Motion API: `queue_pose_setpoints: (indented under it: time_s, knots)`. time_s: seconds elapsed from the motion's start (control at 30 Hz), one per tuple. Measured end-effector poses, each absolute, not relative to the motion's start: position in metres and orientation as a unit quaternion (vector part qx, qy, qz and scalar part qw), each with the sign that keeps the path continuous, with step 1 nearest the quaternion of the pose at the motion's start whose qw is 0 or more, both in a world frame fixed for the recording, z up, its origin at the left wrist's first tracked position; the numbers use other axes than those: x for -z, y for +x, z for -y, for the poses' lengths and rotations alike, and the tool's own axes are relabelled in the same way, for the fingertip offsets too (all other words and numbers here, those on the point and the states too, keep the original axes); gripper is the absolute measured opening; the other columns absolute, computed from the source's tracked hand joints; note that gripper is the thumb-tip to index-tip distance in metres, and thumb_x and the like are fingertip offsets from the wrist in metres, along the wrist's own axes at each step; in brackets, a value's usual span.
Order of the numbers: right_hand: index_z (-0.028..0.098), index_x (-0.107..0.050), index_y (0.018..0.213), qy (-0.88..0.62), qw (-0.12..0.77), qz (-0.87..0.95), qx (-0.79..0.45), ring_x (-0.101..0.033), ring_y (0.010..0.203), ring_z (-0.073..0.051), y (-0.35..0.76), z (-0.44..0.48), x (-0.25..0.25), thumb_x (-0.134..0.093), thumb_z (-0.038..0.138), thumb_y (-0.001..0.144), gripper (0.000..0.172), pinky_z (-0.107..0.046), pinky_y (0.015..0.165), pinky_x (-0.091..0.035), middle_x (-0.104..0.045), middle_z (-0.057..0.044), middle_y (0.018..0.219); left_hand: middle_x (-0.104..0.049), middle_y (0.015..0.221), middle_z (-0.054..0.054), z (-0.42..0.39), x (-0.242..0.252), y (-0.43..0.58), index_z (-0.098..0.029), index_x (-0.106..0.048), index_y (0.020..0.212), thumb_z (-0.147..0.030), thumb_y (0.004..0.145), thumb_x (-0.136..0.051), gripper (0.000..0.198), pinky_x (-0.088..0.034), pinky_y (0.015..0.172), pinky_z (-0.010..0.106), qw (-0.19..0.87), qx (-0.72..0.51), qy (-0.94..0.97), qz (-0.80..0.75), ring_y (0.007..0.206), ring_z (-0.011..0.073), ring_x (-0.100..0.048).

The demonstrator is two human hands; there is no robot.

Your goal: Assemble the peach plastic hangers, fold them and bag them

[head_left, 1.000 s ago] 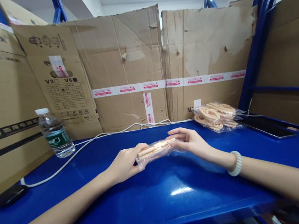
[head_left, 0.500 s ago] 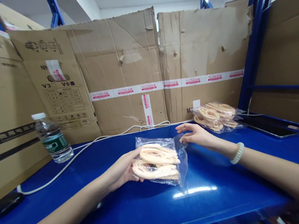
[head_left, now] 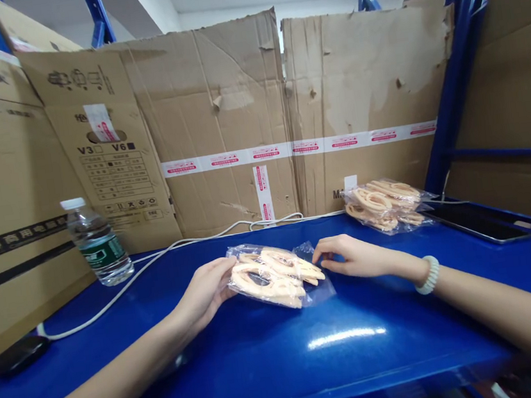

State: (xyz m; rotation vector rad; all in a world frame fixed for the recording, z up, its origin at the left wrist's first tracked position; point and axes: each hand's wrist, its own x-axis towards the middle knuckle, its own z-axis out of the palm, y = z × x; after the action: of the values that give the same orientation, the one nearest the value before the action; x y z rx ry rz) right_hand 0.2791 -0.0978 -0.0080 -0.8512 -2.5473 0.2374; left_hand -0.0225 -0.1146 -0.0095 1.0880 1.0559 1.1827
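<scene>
A clear plastic bag with pale, looped pieces inside [head_left: 275, 275] is at the middle of the blue table [head_left: 285, 358]. My left hand [head_left: 209, 291] grips the bag's left edge, thumb on top and the other fingers partly hidden behind it. At the bag's right end is my right hand [head_left: 347, 257], with curled fingers close to the loose plastic; whether they pinch it is hard to make out. A pale coiled band [head_left: 428, 274] circles the right wrist. More bagged looped pieces [head_left: 385, 203] lie in a pile behind the right hand.
A water bottle [head_left: 101, 245] stands at the left, near a black object [head_left: 17, 355] and a white cable [head_left: 91, 322]. A dark tablet-like device [head_left: 481, 224] lies at the right. Cardboard sheets [head_left: 222, 120] line the back, beside blue posts [head_left: 456, 72].
The bag has turned and tilted, moving slightly left and up with my left hand. My right hand has come down a little, its fingers more curled.
</scene>
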Motion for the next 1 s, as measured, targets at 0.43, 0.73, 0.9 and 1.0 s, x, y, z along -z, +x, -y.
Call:
queue_pose_setpoints:
  time_s: [0.43,0.73,0.9,1.0]
  knots:
    - [0.016,-0.054,0.129,-0.355,0.230,0.904,-0.054,-0.052,0.114,-0.028,0.264,0.118,0.014,-0.043,0.048,0.097,0.046,-0.044,0.098,-0.042,-0.058,-0.014,0.127,-0.071,0.101,0.011,0.119,0.003,-0.023,-0.011,-0.072,0.093,-0.023,0.078,-0.071,0.019,-0.051,0.082,0.027,0.603,-0.513,0.500,-0.351,0.096,0.0212,-0.064]
    - [0.017,-0.038,0.144,-0.385,0.234,0.891,-0.056,-0.053,0.107,-0.032,0.256,0.118,0.023,-0.064,0.047,0.083,0.073,-0.050,0.093,-0.043,-0.059,-0.016,0.122,-0.065,0.080,0.002,0.122,0.003,-0.022,-0.018,-0.057,0.083,-0.020,0.086,-0.060,0.005,-0.050,0.066,0.025,0.647,-0.478,0.523,-0.283,0.073,0.0158,-0.062]
    - [0.016,-0.016,0.151,-0.390,0.302,0.839,-0.229,-0.043,0.129,-0.034,0.248,0.113,0.036,-0.076,0.044,0.072,0.103,-0.053,0.107,-0.035,-0.040,-0.020,0.146,-0.066,0.087,0.003,0.125,0.002,-0.016,-0.018,-0.052,0.083,-0.019,0.088,-0.057,0.007,-0.052,0.074,0.029,0.664,-0.466,0.518,-0.270,0.081,0.0177,-0.064]
    - [0.019,-0.011,0.151,-0.348,0.355,0.797,-0.343,-0.047,0.128,-0.030,0.245,0.104,0.045,-0.082,0.039,0.065,0.113,-0.050,0.107,-0.037,-0.045,-0.018,0.143,-0.067,0.093,0.004,0.125,0.005,-0.014,-0.019,-0.050,0.085,-0.022,0.091,-0.055,0.008,-0.052,0.076,0.031,0.671,-0.460,0.517,-0.267,0.086,0.0191,-0.065]
